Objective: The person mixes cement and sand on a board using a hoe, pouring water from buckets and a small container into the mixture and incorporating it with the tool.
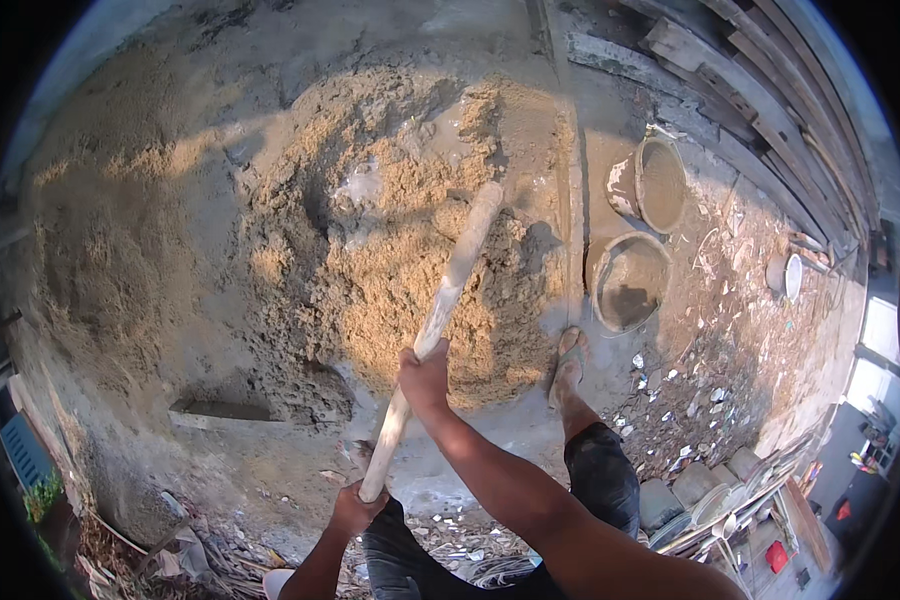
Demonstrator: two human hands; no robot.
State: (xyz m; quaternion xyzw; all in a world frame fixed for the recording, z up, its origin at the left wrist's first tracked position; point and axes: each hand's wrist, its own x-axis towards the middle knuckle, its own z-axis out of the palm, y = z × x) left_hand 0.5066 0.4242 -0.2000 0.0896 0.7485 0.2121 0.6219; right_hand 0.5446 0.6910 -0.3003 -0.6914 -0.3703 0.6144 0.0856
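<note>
A long, pale wooden tool handle (455,275) slants up and to the right across a heap of damp sandy mix (380,290). Near the handle's lower end, my left hand (356,510) is closed around the wood. Farther up, my right hand (425,382) also wraps it, with that arm stretched forward. The handle's thick far end is over the heap; I cannot make out a tool head there, as the mix around it has the same colour. Grey wet patches show within the heap.
Two buckets (660,185) (632,284) stand right of the heap, past a low ridge (574,200). My sandalled foot (570,360) is at the heap's edge. A shallow trough (225,412) lies at left. Planks (760,100) are stacked far right; debris (690,400) litters the ground.
</note>
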